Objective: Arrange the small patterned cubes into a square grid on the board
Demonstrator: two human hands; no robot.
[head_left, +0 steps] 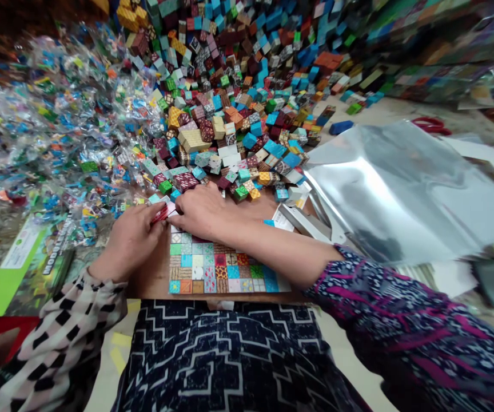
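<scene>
The left hand point(134, 233) pinches a red piece point(160, 213); the right hand point(202, 212) curls beside it, hold unclear. Nearer, the block grid point(210, 272) shows filled rows; loose blocks point(193, 140) remain beyond.

The middle is bright and fairly clear. White light shines on the silver sheet point(397, 189) and glints off the bags point(71, 114). The top corners are dark, and the edges look blurry and stretched.
</scene>
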